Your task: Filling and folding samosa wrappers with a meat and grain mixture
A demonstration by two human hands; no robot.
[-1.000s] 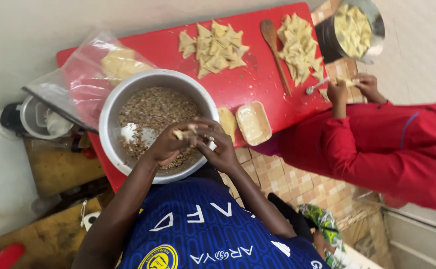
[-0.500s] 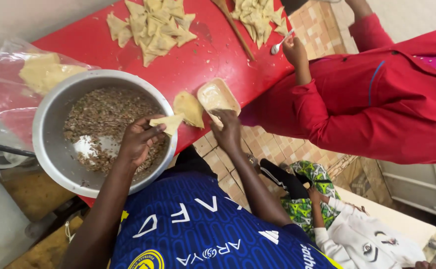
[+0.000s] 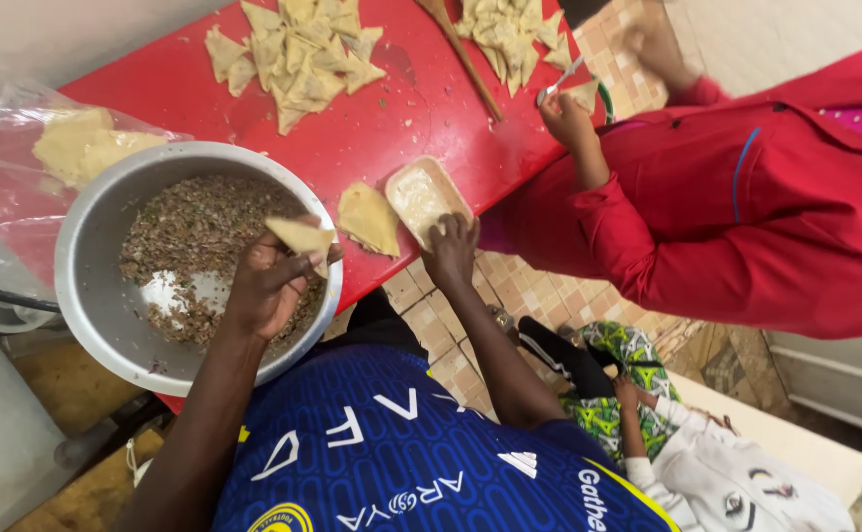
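Note:
My left hand (image 3: pixel 268 286) holds a folded pastry cone (image 3: pixel 302 236) over the rim of a big metal bowl (image 3: pixel 96 296) of brown minced filling (image 3: pixel 195 232). My right hand (image 3: pixel 451 251) reaches into a small pale oval dish (image 3: pixel 419 192) of whitish paste, fingertips at its near edge. A flat pastry wrapper (image 3: pixel 369 218) lies on the red table (image 3: pixel 401 108) between bowl and dish.
Two piles of folded triangular pastries (image 3: pixel 298 54) (image 3: pixel 510 30) lie further up the table, with a wooden stick (image 3: pixel 461 54) between them. A clear bag of dough sheets (image 3: pixel 76 148) sits left. A person in red (image 3: pixel 746 197) holds a spoon (image 3: pixel 557 84). A child (image 3: pixel 707 463) sits below.
My right hand has gone from the pastry cone to the paste dish. My left hand keeps the cone over the bowl. The view has shifted, so the table sits higher and further left.

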